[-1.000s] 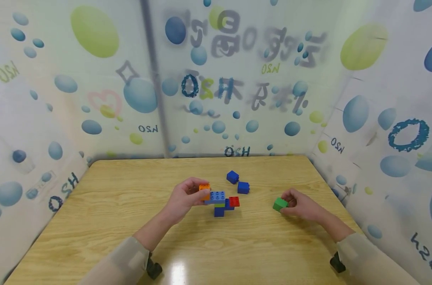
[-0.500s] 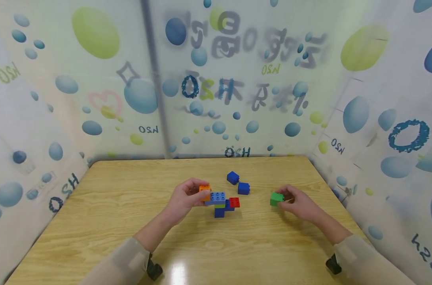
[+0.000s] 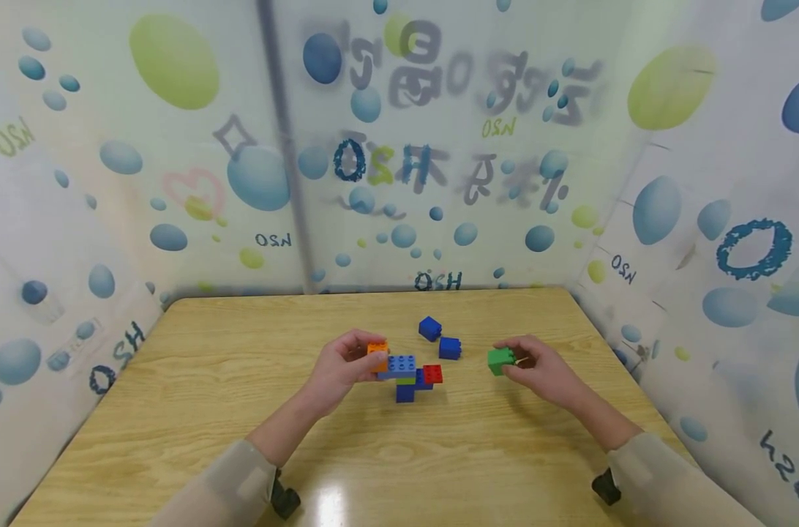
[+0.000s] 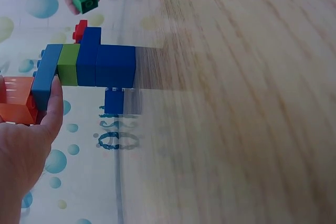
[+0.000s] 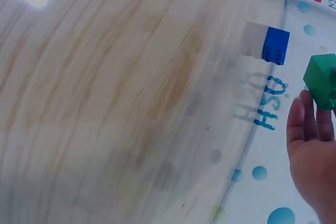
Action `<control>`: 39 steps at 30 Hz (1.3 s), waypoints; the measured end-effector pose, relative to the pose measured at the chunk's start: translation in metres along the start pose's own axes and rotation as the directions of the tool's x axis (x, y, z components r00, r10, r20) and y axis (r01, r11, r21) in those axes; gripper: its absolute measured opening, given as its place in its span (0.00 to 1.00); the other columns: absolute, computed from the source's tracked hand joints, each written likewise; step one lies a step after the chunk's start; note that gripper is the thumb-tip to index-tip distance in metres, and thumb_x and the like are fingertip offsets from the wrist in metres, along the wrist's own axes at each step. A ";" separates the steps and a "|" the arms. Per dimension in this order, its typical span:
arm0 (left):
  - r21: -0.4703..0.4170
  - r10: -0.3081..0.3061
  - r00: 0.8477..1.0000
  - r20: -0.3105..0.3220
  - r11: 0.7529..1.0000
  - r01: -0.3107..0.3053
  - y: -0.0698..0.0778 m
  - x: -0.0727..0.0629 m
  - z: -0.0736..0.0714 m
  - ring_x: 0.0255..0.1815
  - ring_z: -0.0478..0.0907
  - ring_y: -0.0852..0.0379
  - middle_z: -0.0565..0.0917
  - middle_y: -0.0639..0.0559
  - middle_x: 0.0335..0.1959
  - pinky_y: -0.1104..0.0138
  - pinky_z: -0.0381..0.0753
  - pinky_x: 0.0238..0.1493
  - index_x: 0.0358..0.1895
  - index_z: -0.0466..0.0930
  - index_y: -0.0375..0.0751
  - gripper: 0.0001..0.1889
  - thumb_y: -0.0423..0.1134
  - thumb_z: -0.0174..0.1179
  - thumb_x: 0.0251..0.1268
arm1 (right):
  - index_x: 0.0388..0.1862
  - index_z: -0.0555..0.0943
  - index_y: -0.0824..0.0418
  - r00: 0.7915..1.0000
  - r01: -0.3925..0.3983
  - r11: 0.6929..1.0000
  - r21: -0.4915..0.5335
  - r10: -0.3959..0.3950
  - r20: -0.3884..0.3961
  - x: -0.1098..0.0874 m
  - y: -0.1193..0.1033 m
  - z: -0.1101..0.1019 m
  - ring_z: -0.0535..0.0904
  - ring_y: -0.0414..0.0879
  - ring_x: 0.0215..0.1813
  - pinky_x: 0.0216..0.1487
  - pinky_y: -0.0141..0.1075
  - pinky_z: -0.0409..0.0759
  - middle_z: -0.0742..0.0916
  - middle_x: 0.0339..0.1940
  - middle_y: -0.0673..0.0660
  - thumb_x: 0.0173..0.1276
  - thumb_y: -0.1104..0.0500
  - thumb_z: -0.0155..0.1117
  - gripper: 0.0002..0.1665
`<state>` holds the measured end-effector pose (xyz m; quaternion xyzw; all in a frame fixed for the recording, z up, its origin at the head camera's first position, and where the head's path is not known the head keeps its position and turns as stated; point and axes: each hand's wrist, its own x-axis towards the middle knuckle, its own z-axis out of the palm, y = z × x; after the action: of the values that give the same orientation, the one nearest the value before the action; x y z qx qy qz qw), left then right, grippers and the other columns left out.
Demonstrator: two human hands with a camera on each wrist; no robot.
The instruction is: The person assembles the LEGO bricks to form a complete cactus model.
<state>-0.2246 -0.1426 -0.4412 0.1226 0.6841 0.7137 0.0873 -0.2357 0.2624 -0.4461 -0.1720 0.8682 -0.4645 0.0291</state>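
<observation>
My left hand grips the orange brick at the left end of a small brick model, thumb in front. That model stacks a light blue brick over a lime green brick and dark blue bricks, the lowest standing on the table. A red brick juts out at its right side. Off to the right, my right hand pinches a green brick between thumb and fingers, above the table and apart from the model. Its studs face toward the palm.
Two loose blue bricks lie behind the model, one farther back and one nearer. The wooden table ends at a patterned curtain along the back and sides.
My right hand has moved left toward the model and slightly up with the green brick, which has turned in the fingers. The left hand and the model have stayed in place.
</observation>
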 end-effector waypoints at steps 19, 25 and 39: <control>0.005 -0.003 1.000 -0.004 1.000 0.003 0.000 0.000 0.000 0.53 0.83 0.46 0.85 0.46 0.55 0.60 0.94 0.51 0.65 0.83 0.38 0.18 0.37 0.71 0.77 | 0.76 0.78 0.60 0.997 0.043 0.996 0.072 -0.047 0.064 0.013 -0.026 0.022 0.87 0.50 0.54 0.54 0.29 0.88 0.81 0.59 0.64 0.78 0.63 0.70 0.29; 0.006 -0.003 1.000 -0.009 1.000 0.003 0.001 -0.001 0.001 0.53 0.83 0.48 0.85 0.46 0.55 0.60 0.94 0.50 0.64 0.83 0.38 0.18 0.37 0.71 0.77 | 0.75 0.74 0.65 0.996 0.025 0.993 0.115 -0.034 0.079 0.018 -0.037 0.032 0.88 0.52 0.57 0.55 0.30 0.89 0.83 0.60 0.64 0.77 0.63 0.71 0.31; 0.006 -0.008 1.000 -0.012 1.000 0.008 0.001 0.000 0.000 0.52 0.83 0.49 0.85 0.46 0.54 0.60 0.94 0.50 0.65 0.83 0.37 0.19 0.37 0.71 0.76 | 0.68 0.76 0.65 0.993 0.050 0.996 0.080 -0.059 0.107 0.028 -0.045 0.049 0.84 0.52 0.58 0.59 0.33 0.86 0.84 0.61 0.61 0.77 0.61 0.73 0.26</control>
<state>-0.2244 -0.1425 -0.4400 0.1156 0.6873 0.7119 0.0857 -0.2392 0.1916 -0.4341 -0.2195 0.8416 -0.4884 0.0706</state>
